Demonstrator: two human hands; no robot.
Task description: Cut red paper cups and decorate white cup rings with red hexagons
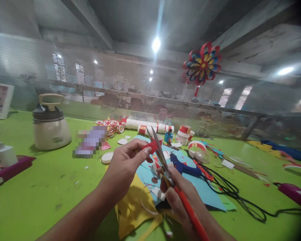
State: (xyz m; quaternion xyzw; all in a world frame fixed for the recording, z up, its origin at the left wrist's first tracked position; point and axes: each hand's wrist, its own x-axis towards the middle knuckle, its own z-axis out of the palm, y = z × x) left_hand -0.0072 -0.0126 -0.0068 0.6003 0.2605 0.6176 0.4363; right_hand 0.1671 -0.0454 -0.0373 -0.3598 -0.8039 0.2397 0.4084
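Observation:
My left hand (127,162) pinches a small red piece of paper (152,146) between thumb and fingers. In my right hand (182,197) is a pair of scissors (163,159) with red-orange handles, its blades pointing up and away from me. The blades are slightly parted, with the red piece right at them; whether they bite into it I cannot tell. Beneath both hands lie a light blue sheet (205,190) and a crumpled yellow sheet (132,209), with small scraps over them. Behind the scissors a blue glue gun (184,166) rests on the blue sheet.
A black cable (237,192) loops over the green table (52,190) at right. Further back are paper cups (184,134), a roll of tape (197,149) and a long white-and-red tube (142,125). A beige pot (51,129) stands left; a paper flower (202,65) hangs above.

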